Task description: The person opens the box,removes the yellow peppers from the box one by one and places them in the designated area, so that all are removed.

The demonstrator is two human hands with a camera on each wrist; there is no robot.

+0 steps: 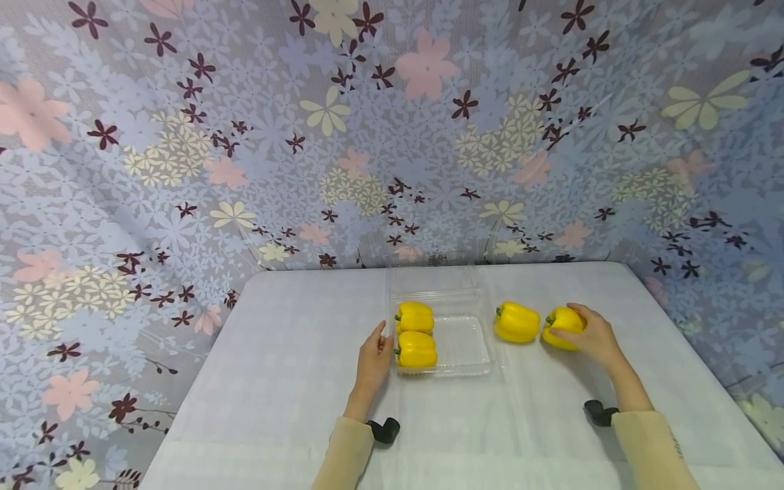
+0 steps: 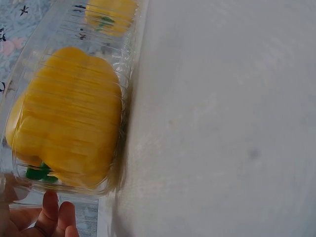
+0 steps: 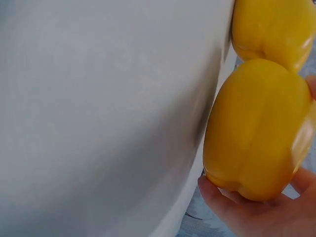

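My right hand (image 1: 595,338) grips a yellow bell pepper (image 1: 559,329) at the right of the table, its fingers and thumb around the pepper's right end. In the right wrist view, this pepper (image 3: 256,131) nearly fills the grasp. Just left of it lies another yellow bell pepper (image 1: 517,322). A clear plastic container (image 1: 459,347) stands open at mid-table, two yellow bell peppers (image 1: 416,350) lying one behind the other in its left half. At the container's left side, my left hand (image 1: 373,361) touches the wall with loosely bent fingers (image 2: 50,210).
The container's transparent lid (image 1: 431,279) is folded back toward the rear edge. A white cloth covers the table (image 1: 294,354). Behind it hangs a flowered curtain (image 1: 367,136). A black strap-like piece sits at each wrist.
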